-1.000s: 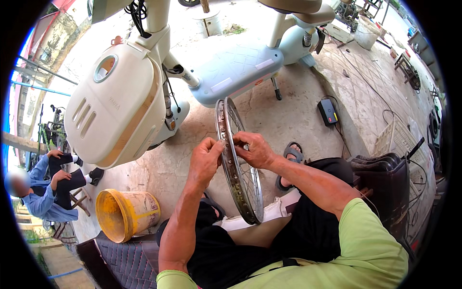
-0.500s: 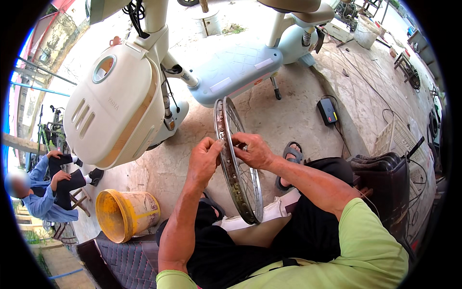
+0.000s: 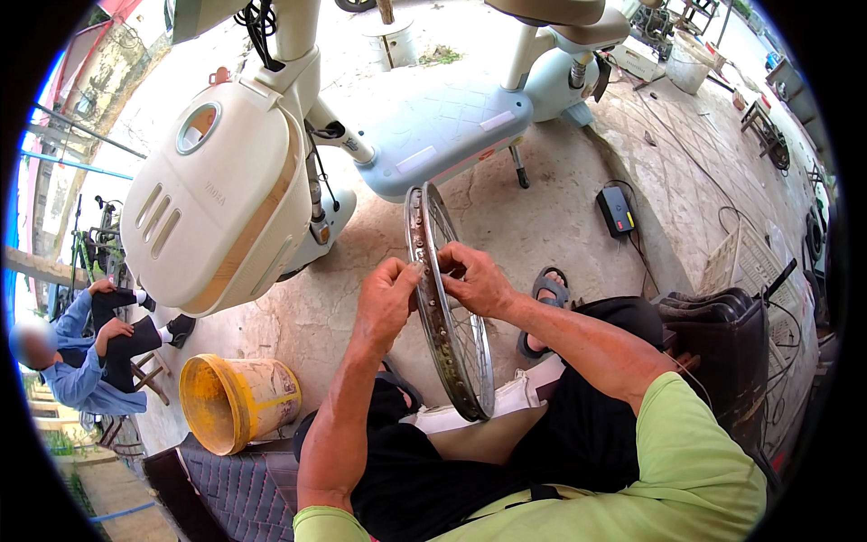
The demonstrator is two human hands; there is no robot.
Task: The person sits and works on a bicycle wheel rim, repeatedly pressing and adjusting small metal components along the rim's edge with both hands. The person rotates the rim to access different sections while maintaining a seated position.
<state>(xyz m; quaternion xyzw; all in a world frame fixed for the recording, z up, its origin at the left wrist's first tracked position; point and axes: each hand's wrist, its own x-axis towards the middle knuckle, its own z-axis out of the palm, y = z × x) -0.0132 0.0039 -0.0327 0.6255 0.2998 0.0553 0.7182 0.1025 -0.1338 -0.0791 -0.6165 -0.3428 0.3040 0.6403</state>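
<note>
A spoked wheel rim [image 3: 442, 352], with no tire and rust-stained along its inner channel, stands edge-on between my legs, its lower end over a pale padded piece [image 3: 528, 397] at my lap. My left hand [image 3: 386, 298] has thumb and forefinger pressed at the rim's left side, on the row of spoke holes. On the other side, my right hand [image 3: 474, 285] has curled fingers reaching in among the spokes at the same height; any small part between the fingertips is hidden.
A cream-and-blue electric scooter [image 3: 442, 144] stands ahead. A yellow bucket [image 3: 275, 402] lies left, near a seated person in blue [image 3: 77, 370]. A black charger [image 3: 615, 210] with cable, a plastic crate [image 3: 741, 253] and a dark padded seat [image 3: 722, 361] are at right.
My right hand's fingers have shifted slightly at the rim, and the rim has wobbled very slightly. My left hand stays pressed at the same spot.
</note>
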